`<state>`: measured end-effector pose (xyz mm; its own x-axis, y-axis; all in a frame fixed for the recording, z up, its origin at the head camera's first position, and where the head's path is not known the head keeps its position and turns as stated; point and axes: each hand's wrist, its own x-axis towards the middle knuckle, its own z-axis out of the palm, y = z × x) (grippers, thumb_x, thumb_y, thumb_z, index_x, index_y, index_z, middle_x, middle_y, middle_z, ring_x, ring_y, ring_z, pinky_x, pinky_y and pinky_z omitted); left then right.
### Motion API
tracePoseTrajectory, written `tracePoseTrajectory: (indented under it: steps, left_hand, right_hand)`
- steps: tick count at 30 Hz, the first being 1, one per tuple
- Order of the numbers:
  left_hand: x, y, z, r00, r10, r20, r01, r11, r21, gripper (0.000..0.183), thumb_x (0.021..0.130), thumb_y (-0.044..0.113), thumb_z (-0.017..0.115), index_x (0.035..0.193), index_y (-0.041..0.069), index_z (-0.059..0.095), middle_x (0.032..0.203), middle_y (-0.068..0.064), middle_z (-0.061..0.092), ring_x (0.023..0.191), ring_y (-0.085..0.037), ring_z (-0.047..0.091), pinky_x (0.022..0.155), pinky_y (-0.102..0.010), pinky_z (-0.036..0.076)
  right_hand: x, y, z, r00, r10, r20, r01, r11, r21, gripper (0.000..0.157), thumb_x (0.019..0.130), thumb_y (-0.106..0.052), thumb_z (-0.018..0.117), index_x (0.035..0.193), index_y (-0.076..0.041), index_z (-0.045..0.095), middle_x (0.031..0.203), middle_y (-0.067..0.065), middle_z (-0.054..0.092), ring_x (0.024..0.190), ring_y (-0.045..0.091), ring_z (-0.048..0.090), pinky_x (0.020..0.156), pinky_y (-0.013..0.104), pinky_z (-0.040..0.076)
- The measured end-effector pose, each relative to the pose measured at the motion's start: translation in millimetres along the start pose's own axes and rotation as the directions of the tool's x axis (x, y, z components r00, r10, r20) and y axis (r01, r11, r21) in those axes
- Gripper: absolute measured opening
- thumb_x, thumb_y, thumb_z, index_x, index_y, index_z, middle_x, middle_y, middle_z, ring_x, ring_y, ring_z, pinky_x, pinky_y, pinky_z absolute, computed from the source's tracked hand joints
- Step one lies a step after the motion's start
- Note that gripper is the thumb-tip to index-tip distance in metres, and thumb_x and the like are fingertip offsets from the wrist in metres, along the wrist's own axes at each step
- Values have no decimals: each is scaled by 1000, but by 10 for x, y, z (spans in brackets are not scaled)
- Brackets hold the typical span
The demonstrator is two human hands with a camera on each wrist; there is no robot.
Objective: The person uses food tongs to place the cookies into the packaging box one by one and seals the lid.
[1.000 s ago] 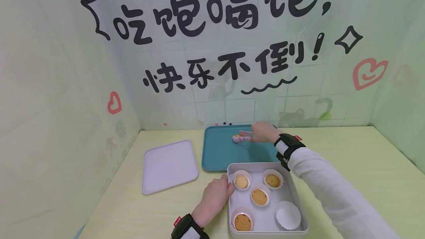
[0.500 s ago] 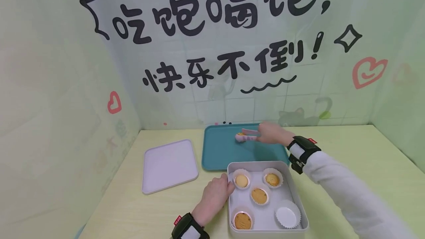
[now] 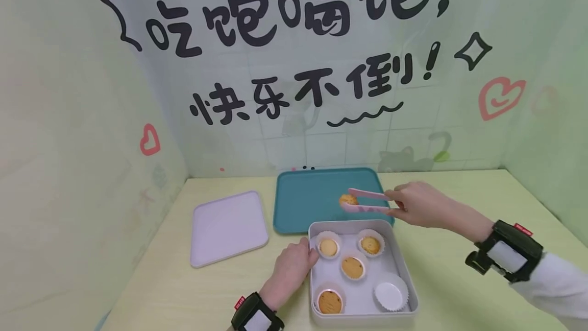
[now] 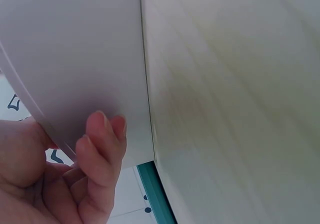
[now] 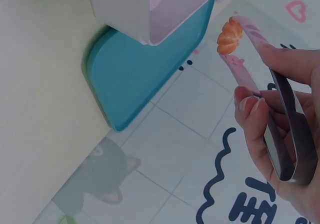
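Observation:
My right hand (image 3: pixel 424 206) pinches a pair of tongs (image 3: pixel 367 194) with pink tips and a metal bend, seen in the right wrist view. Between the tips sits a small ribbed orange-brown cookie (image 5: pixel 230 36), held above the near right part of the teal tray (image 3: pixel 312 201). My left hand (image 3: pixel 291 269) grips the left wall of the white box (image 3: pixel 365 319), thumb over the rim and fingers curled against the outside. Inside the box, several fluted paper cups hold round cookies (image 3: pixel 352 268). One paper cup (image 3: pixel 391 292), front right, has nothing in it.
A pale lilac tray (image 3: pixel 229 229) lies to the left on the light wooden table (image 3: pixel 473 269). The teal tray lies behind the box, close to the printed backdrop (image 3: pixel 239 147). Side panels stand left and right.
My right hand has moved right and toward me, carrying the cookie in the tongs across the teal tray. My left hand stays on the box wall. The head view has shifted slightly.

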<state>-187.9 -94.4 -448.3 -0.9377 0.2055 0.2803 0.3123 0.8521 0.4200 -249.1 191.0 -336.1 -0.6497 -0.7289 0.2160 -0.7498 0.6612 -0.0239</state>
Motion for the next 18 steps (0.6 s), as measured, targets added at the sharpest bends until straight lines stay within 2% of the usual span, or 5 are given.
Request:
tracePoseTrajectory:
  steps: [3,6,13,18]
  left_hand:
    - [6,9,-6,1000,4,7,-4,1000,-4,18,82,15,51,67,6,45,51,-5,40,43,-16,39,36,-30,31]
    - [14,9,-15,1000,1,12,0,1000,-3,18,82,14,52,68,6,44,52,-4,39,43,-15,39,37,-30,31]
    - [28,21,-16,999,-37,32,37,999,8,18,83,15,52,70,5,46,54,-8,44,46,-19,44,38,-32,34]
    - [31,43,5,998,-36,45,36,999,4,18,84,15,52,70,5,46,54,-8,44,46,-19,44,38,-31,34]
  right_hand:
    - [-259,-75,-81,1000,-19,4,19,1000,24,21,79,-24,70,92,-7,66,61,-13,43,49,-2,35,46,19,33]
    - [-473,-130,-114,999,-46,12,45,998,38,26,79,-24,70,98,-6,67,63,-15,44,50,-4,35,46,18,34]
    - [-816,-257,-143,993,-56,105,50,997,62,22,79,-25,70,93,-11,64,63,-18,41,50,-5,33,45,18,34]
    - [-953,-346,-182,984,-66,168,50,994,94,18,77,-26,72,88,-16,62,63,-21,40,49,-6,33,44,17,33]
